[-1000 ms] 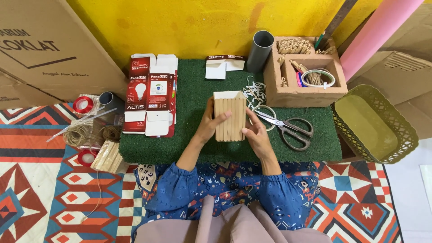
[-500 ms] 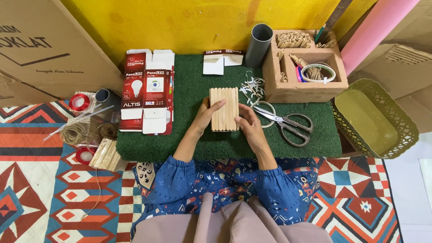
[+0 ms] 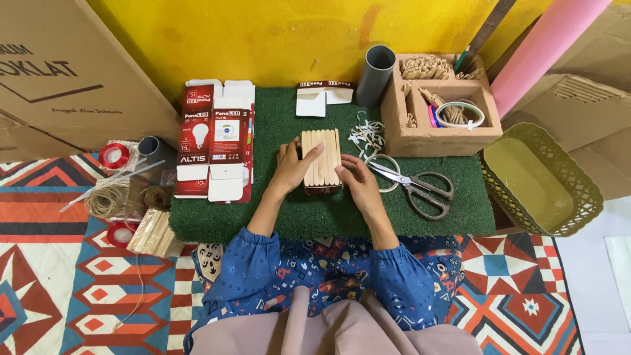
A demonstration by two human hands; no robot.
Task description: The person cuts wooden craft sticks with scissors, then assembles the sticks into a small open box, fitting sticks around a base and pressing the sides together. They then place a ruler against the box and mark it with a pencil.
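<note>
Low in the frame's centre, the left hand (image 3: 289, 172) and right hand (image 3: 357, 181) clasp a panel of wooden sticks (image 3: 320, 158) from both sides on the green turf mat (image 3: 328, 217). Scissors (image 3: 411, 186) lie just right; farther up stands a grey tube (image 3: 376, 73) beside a cardboard organiser (image 3: 439, 139).

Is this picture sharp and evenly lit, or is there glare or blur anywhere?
Head view: soft, even light, no harsh glare; the stick panel between the left hand and right hand is sharp, with only faint shadows beneath; the scissors show a mild sheen; the edges bow slightly from the wide lens.
</note>
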